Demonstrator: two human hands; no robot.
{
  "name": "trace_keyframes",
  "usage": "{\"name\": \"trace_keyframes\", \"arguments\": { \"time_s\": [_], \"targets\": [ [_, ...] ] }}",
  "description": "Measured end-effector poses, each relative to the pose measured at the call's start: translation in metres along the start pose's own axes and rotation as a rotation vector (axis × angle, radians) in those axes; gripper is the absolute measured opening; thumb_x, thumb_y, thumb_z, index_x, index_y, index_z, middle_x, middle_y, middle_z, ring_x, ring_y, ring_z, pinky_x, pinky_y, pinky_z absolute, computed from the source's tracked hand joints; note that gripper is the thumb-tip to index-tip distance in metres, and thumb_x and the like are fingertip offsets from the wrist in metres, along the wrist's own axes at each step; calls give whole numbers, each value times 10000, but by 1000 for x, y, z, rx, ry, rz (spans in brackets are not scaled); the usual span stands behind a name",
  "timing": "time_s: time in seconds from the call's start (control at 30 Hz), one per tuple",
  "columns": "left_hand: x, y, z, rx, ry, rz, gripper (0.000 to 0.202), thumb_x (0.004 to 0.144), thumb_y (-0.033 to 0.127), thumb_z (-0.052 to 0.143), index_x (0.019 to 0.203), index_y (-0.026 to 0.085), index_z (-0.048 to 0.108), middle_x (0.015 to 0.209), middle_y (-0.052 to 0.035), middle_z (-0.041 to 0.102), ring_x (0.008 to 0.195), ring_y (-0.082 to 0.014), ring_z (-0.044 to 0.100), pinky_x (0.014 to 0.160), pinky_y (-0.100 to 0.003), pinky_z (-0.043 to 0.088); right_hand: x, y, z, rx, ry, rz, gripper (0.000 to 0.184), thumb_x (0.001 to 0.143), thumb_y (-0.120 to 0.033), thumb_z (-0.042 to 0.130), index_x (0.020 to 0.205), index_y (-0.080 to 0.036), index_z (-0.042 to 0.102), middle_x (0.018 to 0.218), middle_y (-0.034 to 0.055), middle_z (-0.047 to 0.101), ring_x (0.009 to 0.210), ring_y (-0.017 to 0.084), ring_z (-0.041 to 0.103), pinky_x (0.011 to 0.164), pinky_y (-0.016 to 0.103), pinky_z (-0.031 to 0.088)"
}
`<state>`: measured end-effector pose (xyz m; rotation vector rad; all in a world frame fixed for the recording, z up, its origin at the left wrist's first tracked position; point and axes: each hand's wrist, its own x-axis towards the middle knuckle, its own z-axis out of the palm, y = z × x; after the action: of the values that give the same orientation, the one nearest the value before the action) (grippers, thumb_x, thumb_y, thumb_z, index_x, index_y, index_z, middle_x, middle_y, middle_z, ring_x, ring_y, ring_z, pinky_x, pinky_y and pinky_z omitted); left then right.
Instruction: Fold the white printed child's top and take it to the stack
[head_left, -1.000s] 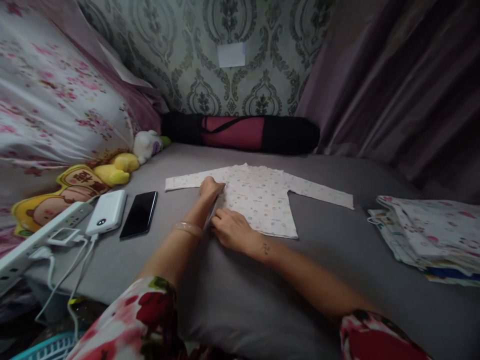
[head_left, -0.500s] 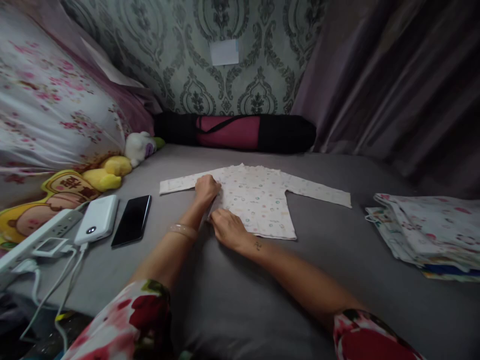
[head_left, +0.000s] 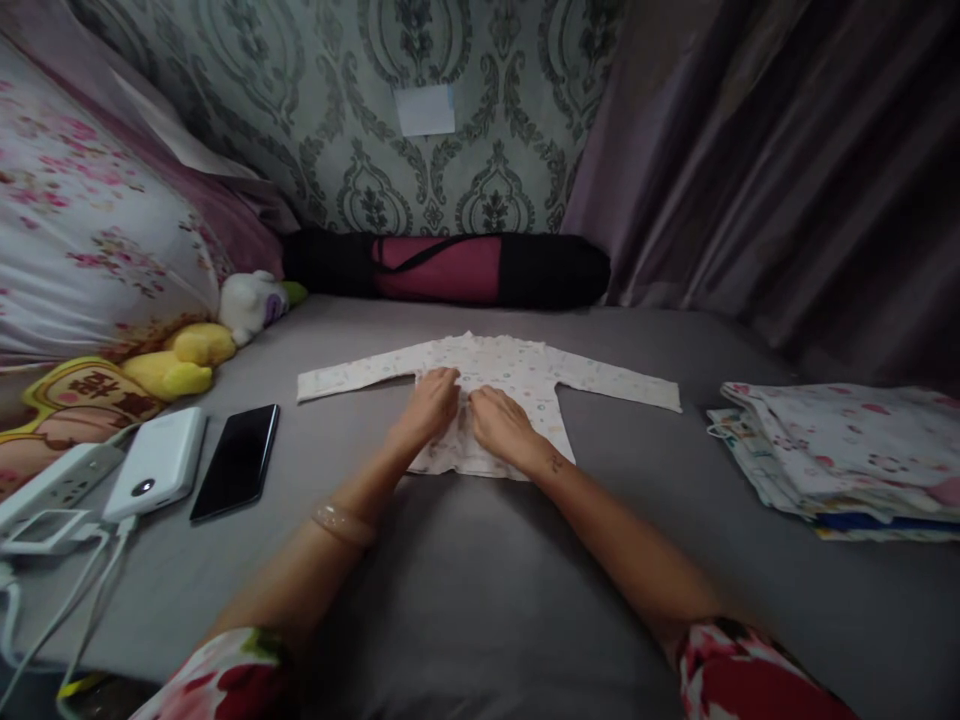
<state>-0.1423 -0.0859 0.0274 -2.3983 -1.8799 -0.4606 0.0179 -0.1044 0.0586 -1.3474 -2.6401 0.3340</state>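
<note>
As your left hand (head_left: 431, 402) and right hand (head_left: 501, 425) press the baby shirt (head_left: 525, 370) (pinching or flat grip, I cannot tell), sliding could bunch it.

We're in a home bedroom: bed (head_left: 480, 600) with grey sheet, floral pillow (head_left: 90, 250), plush toys (head_left: 195, 350), damask wallpaper (head_left: 420, 60), purple curtain (head_left: 787, 170). Phone (head_left: 235, 461) and power bank (head_left: 155, 477) charging off a power strip (head_left: 52, 483), stacked folded laundry (head_left: 840, 460).
</note>
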Motion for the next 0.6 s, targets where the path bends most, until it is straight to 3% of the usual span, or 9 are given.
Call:
{"name": "trace_keyframes", "arguments": {
  "time_s": [0.1,0.2,0.33,0.6],
  "targets": [
    [-3,10,22,-56,-87,113,381,986,247,297,1264,108,517,1318,-173,568,1278,-235,483,1104,-381,339,0,26,19,-41,3,-13,486,985,-211,305,1412,-23,438,1504,209,413,1412,274,348,1146,423,263],
    [-1,8,37,-33,-151,19,487,1010,371,262,1390,116,428,1506,-187,403,1422,-282,334,1154,-445,266,3,43,35,-17,-29,-29,597,1006,-347,270,1508,-25,292,1599,168,239,1486,272,184,1201,473,129],
    [13,-2,41,-26,-216,-63,585,1006,464,240,1475,130,341,1588,-178,272,1480,-297,213,1181,-456,198,23,60,36,-7,-35,20,632,1008,-410,227,1531,-57,260,1612,137,211,1496,251,151,1206,489,79],
    [59,-15,43,-4,-236,-185,619,997,490,221,1505,150,313,1592,-169,270,1482,-303,203,1183,-460,168,75,89,29,-52,-39,162,623,1015,-447,202,1546,-124,245,1629,116,160,1501,262,111,1190,539,61]
  ]
}}
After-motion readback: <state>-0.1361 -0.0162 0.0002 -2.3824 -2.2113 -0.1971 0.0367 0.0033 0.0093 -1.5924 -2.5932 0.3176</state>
